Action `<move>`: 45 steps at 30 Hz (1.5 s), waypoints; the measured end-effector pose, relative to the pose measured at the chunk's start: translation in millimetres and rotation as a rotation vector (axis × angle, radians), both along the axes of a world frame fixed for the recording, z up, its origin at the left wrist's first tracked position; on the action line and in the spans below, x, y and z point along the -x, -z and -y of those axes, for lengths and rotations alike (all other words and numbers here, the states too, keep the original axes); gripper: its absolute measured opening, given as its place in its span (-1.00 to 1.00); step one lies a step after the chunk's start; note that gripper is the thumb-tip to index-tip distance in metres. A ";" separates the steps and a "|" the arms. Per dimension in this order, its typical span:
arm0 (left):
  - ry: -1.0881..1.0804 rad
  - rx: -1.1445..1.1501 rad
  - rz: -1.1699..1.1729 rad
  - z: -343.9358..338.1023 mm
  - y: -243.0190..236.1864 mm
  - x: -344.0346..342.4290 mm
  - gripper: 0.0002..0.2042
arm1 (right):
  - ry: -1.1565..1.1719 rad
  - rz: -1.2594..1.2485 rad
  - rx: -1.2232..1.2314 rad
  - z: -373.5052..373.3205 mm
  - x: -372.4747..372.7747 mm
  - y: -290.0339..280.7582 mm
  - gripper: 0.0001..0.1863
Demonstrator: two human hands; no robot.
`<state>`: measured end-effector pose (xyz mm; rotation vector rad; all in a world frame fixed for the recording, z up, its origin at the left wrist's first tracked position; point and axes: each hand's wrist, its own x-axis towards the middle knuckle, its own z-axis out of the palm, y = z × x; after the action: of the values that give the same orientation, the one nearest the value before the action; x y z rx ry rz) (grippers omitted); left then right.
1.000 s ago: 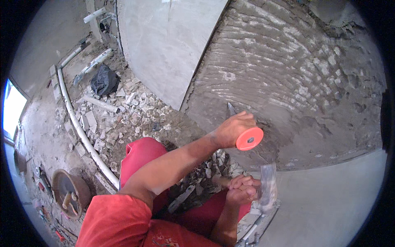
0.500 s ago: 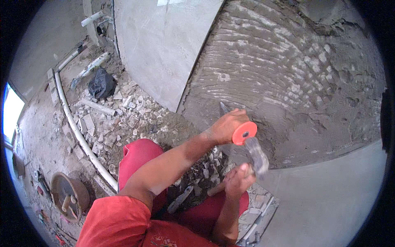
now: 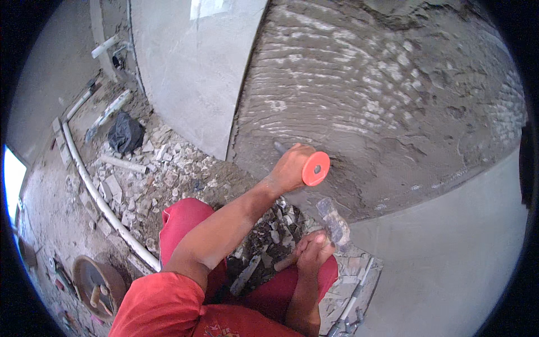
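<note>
At the centre of the frame, my left hand [image 3: 291, 167] is closed firmly around a chisel [image 3: 280, 147], its grey metal end poking out up and left of my knuckles, its round orange guard [image 3: 311, 174] to the right of my fist; I cannot tell whether that end touches the grey mortar [image 3: 303, 98] behind it; below, my right hand [image 3: 314, 250] grips the handle [image 3: 284, 262] of a hammer [image 3: 335, 226], whose head sits below the guard and apart from it; the mortar, ridged in rows, spreads across the upper right, between a smooth grey panel [image 3: 185, 73] at upper left of centre and another panel [image 3: 426, 264] at lower right; my red trousers [image 3: 185, 224] show at lower centre, amid broken rubble [image 3: 168, 168]; a white pipe [image 3: 117, 224] curves down the left; a black plastic bag [image 3: 124, 133] lies at upper left; a round brown tub [image 3: 117, 279] stands at lower left, a handled tool [image 3: 94, 296] inside it.
</note>
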<state>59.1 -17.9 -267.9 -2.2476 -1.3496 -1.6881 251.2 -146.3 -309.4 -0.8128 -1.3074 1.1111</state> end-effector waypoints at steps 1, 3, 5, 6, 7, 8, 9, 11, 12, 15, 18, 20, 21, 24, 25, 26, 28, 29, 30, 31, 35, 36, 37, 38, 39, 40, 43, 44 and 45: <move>0.005 -0.008 0.027 1.1 -1.2 -3.5 -0.83 | 0.020 -0.017 -0.005 3.1 -4.6 1.9 -0.52; 0.065 -0.068 0.039 2.6 -4.9 -15.1 -0.84 | 0.035 -0.071 -0.033 6.9 -15.3 3.8 -0.47; 0.172 -0.162 0.016 14.0 -29.0 -31.0 -0.85 | 0.021 -0.139 -0.068 6.3 -27.5 3.4 -0.41; 0.208 -0.202 -0.001 15.2 -40.7 -37.3 -0.83 | 0.014 -0.180 -0.089 6.6 -32.1 -0.6 -0.38; 0.239 -0.238 -0.017 16.9 -50.2 -42.9 -0.82 | 0.002 -0.219 -0.106 11.5 -34.5 -11.9 -0.35; 0.268 -0.272 -0.034 16.5 -56.8 -48.8 -0.80 | -0.012 -0.259 -0.121 16.6 -37.5 -24.0 -0.32; 0.284 -0.322 0.019 13.2 -60.1 -55.1 -0.79 | -0.057 -0.342 -0.093 20.7 -41.8 -34.4 -0.31; 0.296 -0.332 0.026 10.2 -68.8 -63.7 -0.78 | -0.049 -0.323 -0.263 28.4 -46.8 -53.6 -0.33; 0.299 -0.335 0.027 8.8 -70.8 -66.2 -0.78 | -0.048 -0.314 -0.345 30.8 -48.4 -63.0 -0.34; 0.292 -0.347 0.022 5.7 -73.5 -68.3 -0.79 | -0.025 -0.270 -0.481 29.8 -43.9 -76.2 -0.33; 0.330 -0.334 0.028 3.8 -74.8 -68.4 -0.79 | 0.246 -0.015 -0.349 18.0 -18.0 -74.5 -0.45; 0.337 -0.318 0.113 2.4 -75.2 -64.0 -0.79 | 0.219 0.075 -0.172 9.8 -13.3 -71.7 -0.53; 0.339 -0.310 0.155 2.4 -75.1 -62.0 -0.78 | 0.198 0.052 -0.150 7.6 -16.3 -68.1 -0.57; 0.335 -0.305 0.087 0.8 -73.0 -56.2 -0.77 | 0.105 -0.123 -0.274 13.0 -21.5 -72.4 -0.58; 0.342 -0.306 0.083 0.5 -73.7 -57.4 -0.77 | 0.068 -0.236 -0.333 18.6 -19.6 -79.2 -0.56; 0.350 -0.307 0.079 0.5 -74.1 -58.9 -0.77 | 0.084 -0.269 -0.396 13.6 -16.4 -77.9 -0.55; 0.348 -0.304 0.084 -1.3 -72.3 -60.7 -0.78 | 0.121 -0.190 -0.353 2.2 -19.8 -64.8 -0.55; 0.333 -0.306 0.091 -2.4 -71.4 -59.9 -0.78 | 0.130 -0.071 -0.252 -1.2 -25.6 -58.1 -0.56; 0.318 -0.307 0.098 -2.8 -70.7 -59.6 -0.78 | 0.129 0.052 -0.157 -4.7 -31.2 -51.2 -0.57; 0.324 -0.301 0.093 -1.7 -70.2 -59.6 -0.77 | 0.200 0.091 -0.014 -2.1 -26.4 -56.2 -0.59; 0.294 -0.288 0.054 -4.0 -68.6 -62.0 -0.76 | 0.147 -0.237 -0.262 6.1 -15.0 -79.5 -0.68; 0.275 -0.283 0.042 -4.8 -67.5 -62.8 -0.76 | 0.123 -0.334 -0.348 4.6 -12.4 -78.8 -0.69; 0.274 -0.264 0.022 -4.0 -67.6 -62.5 -0.77 | 0.091 -0.429 -0.435 2.8 -9.2 -78.0 -0.69; 0.278 -0.251 0.001 -4.6 -69.5 -62.8 -0.78 | 0.193 -0.257 -0.302 -4.4 -10.6 -68.2 -0.67; 0.282 -0.240 -0.019 -5.1 -71.1 -62.7 -0.78 | 0.294 -0.086 -0.167 -13.9 -13.1 -53.6 -0.65; 0.228 -0.179 -0.044 -5.4 -65.5 -60.0 -0.79 | 0.387 0.085 -0.023 -19.1 -14.6 -45.2 -0.63; 0.094 -0.120 -0.071 -14.4 -41.6 -44.7 -0.82 | 0.255 0.050 0.101 -12.6 -16.2 -60.8 -0.60; 0.090 -0.174 -0.040 -16.4 -33.0 -47.7 -0.83 | 0.260 -0.007 0.093 -10.5 -18.0 -57.1 -0.59; 0.084 -0.227 -0.011 -20.5 -25.1 -48.4 -0.83 | 0.192 -0.096 -0.026 -10.9 -16.1 -55.9 -0.57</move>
<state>107.6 2.6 -242.9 -2.2082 -1.0156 -1.7513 267.3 -135.4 -253.5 -0.8369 -1.1368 0.9673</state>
